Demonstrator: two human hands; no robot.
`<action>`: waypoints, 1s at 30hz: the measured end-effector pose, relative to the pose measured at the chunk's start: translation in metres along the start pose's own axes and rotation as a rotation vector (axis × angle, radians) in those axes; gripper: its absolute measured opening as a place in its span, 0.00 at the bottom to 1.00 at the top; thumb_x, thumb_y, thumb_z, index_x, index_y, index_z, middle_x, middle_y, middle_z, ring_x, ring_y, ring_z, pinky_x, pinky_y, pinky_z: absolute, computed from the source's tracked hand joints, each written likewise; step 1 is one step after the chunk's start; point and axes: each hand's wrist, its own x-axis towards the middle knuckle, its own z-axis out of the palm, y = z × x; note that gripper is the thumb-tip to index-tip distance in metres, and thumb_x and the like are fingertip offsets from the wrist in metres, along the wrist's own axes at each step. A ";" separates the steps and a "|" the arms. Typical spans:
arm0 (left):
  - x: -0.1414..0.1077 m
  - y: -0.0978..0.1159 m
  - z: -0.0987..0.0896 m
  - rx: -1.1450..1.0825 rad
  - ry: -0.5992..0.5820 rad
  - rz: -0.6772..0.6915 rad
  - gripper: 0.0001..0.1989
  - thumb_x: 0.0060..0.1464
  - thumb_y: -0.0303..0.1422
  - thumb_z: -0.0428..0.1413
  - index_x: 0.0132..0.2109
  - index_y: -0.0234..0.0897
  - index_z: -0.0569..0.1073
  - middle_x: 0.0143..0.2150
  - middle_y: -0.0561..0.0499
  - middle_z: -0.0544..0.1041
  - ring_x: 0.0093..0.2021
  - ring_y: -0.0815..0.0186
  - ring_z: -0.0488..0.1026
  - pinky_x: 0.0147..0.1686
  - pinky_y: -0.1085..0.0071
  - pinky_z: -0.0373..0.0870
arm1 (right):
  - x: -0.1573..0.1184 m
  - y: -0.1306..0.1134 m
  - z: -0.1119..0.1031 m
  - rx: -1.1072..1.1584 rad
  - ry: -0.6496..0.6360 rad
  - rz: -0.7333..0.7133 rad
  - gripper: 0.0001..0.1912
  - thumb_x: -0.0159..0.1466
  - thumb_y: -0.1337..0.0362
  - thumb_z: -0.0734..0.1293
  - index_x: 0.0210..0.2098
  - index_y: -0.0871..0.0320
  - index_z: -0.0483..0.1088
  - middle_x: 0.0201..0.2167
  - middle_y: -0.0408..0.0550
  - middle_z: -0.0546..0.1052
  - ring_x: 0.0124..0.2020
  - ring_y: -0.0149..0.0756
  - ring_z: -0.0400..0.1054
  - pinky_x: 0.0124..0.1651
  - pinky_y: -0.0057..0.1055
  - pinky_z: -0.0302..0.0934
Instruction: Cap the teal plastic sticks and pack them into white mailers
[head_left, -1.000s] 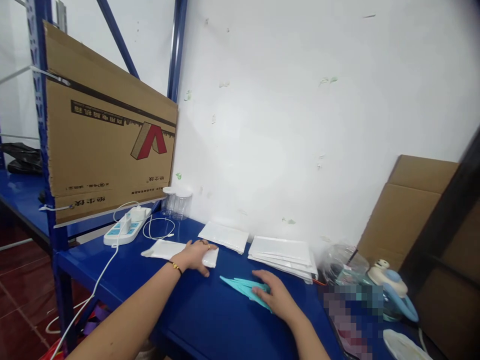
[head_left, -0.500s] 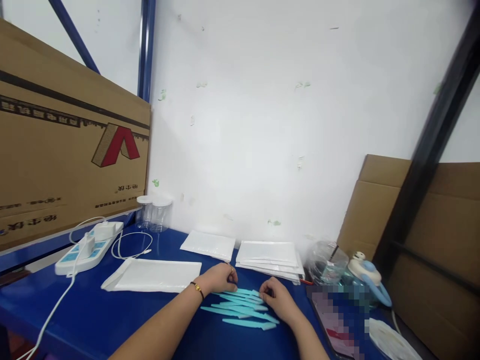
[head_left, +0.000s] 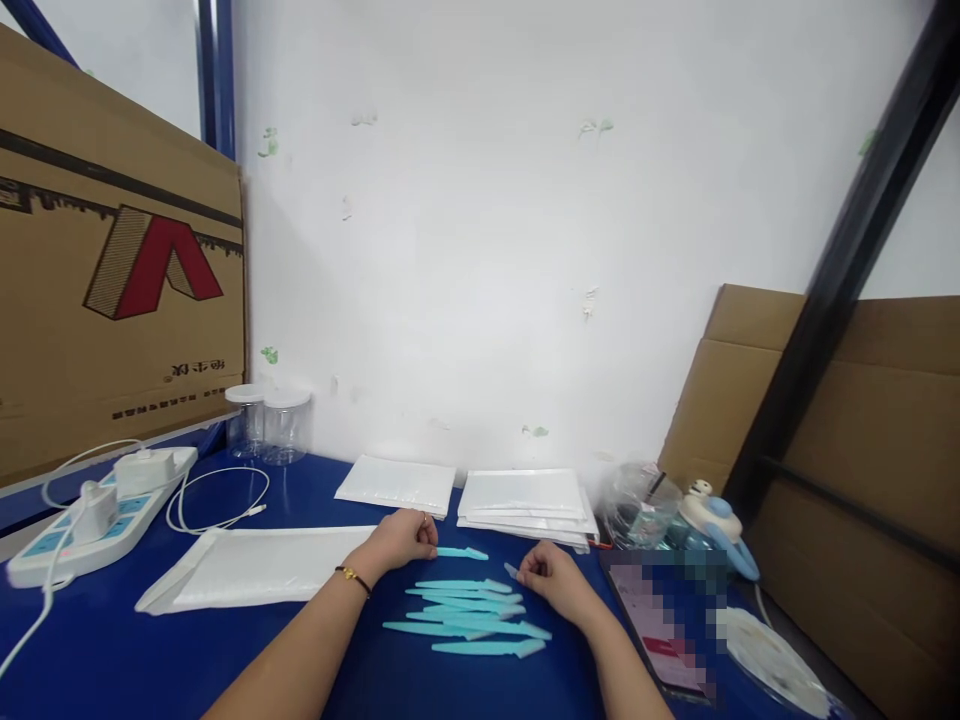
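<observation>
Several teal eyebrow razors [head_left: 472,628] lie in a loose stack on the blue table, roughly parallel. Above them, my left hand [head_left: 405,545] pinches the end of one more teal razor [head_left: 463,552], whose blade end points right. A little to the right, my right hand [head_left: 553,580] is closed on a small translucent piece [head_left: 511,570] that looks like a blade cover. That piece and the held razor are apart. A long white padded envelope [head_left: 247,572] lies beside and partly behind my left hand.
White padded envelopes [head_left: 397,485] and a stack of more [head_left: 525,497] lie by the wall. Left are a power strip [head_left: 112,530], a white cable [head_left: 262,490] and clear jars [head_left: 286,430]. To the right are a phone [head_left: 652,620], a teal bottle [head_left: 705,540] and cardboard [head_left: 727,380].
My left hand has lifted one razor away from the stack. My right hand has drawn aside with the small translucent piece between its fingers. The camera view has shifted slightly right.
</observation>
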 end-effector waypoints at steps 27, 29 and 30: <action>-0.015 0.036 0.000 0.314 -0.131 0.091 0.12 0.40 0.42 0.61 0.33 0.43 0.77 0.33 0.56 0.76 0.32 0.69 0.71 0.28 0.77 0.59 | -0.005 -0.024 0.001 -0.089 -0.025 -0.063 0.07 0.56 0.61 0.66 0.25 0.57 0.71 0.29 0.43 0.70 0.29 0.32 0.63 0.32 0.27 0.55; -0.017 0.039 0.004 0.270 -0.237 0.115 0.12 0.38 0.42 0.62 0.32 0.42 0.77 0.31 0.56 0.76 0.30 0.69 0.70 0.26 0.78 0.58 | -0.007 -0.031 0.008 -0.081 -0.096 -0.068 0.07 0.54 0.60 0.67 0.26 0.57 0.72 0.29 0.43 0.70 0.30 0.32 0.64 0.32 0.27 0.55; -0.018 0.040 0.006 0.260 -0.266 0.113 0.11 0.38 0.41 0.62 0.31 0.42 0.78 0.29 0.56 0.76 0.29 0.70 0.70 0.25 0.78 0.58 | -0.008 -0.033 0.011 -0.081 -0.126 -0.061 0.06 0.53 0.60 0.68 0.26 0.56 0.72 0.29 0.42 0.71 0.30 0.32 0.64 0.33 0.27 0.55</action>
